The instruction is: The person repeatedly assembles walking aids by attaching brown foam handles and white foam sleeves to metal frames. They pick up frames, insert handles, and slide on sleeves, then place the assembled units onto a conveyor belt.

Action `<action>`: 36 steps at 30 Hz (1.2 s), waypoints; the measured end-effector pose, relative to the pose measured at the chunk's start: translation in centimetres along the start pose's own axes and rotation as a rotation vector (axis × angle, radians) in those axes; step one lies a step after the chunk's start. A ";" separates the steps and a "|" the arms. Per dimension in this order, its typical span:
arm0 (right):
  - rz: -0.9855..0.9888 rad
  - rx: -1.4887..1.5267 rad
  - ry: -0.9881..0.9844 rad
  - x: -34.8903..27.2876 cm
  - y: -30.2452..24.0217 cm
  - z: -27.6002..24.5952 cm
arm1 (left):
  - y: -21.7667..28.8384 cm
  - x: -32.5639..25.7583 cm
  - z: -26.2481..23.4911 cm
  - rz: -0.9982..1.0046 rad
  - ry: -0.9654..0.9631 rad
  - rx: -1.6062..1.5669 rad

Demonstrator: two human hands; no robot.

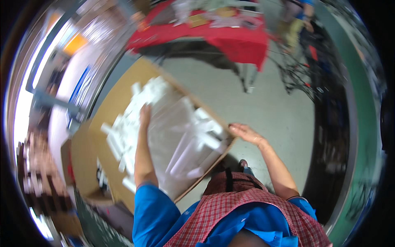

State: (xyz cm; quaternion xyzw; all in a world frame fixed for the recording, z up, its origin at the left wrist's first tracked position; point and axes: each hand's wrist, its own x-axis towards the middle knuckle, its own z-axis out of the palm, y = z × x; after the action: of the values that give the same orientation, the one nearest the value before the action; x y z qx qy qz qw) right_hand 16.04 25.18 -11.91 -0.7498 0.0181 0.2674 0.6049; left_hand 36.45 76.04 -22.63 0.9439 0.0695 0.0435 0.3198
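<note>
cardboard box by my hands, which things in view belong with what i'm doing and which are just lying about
In hand:
- cardboard box, right hand at its corner
- white pieces inside, left hand among them

Seemingly just about:
- red cloth on the table beyond
- dark cables on the floor

The scene is bright overall, with burnt-out white glare along the far left. The white pieces point(158, 92) in the box point(119, 88) look washed out, and blur smears their outlines. Dark shadow lies beneath the red-covered bench point(247, 43); the grey floor point(205, 96) is softly lit. Edges bow toward the black rim.
</note>
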 end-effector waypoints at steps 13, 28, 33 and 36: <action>0.897 0.096 1.409 -42.0 49.2 3.6 | 10.4 1.2 -3.4 -0.350 -0.380 -0.055; 0.491 0.840 1.132 -35.2 46.7 0.7 | 67.6 -0.6 21.6 0.538 -0.539 -0.315; 0.385 0.840 1.302 -35.3 45.1 -5.5 | 80.3 -2.2 37.4 0.637 -0.656 -0.345; 0.479 0.867 1.421 -37.2 47.5 -4.6 | 87.2 -1.8 47.3 0.714 -0.697 -0.288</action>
State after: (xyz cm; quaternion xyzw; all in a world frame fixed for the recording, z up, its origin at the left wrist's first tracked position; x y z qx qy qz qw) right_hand -30.74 -2.76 -38.28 -0.4186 0.6496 -0.1751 0.6101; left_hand 49.69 -21.02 -6.99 0.8138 -0.3740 -0.1578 0.4159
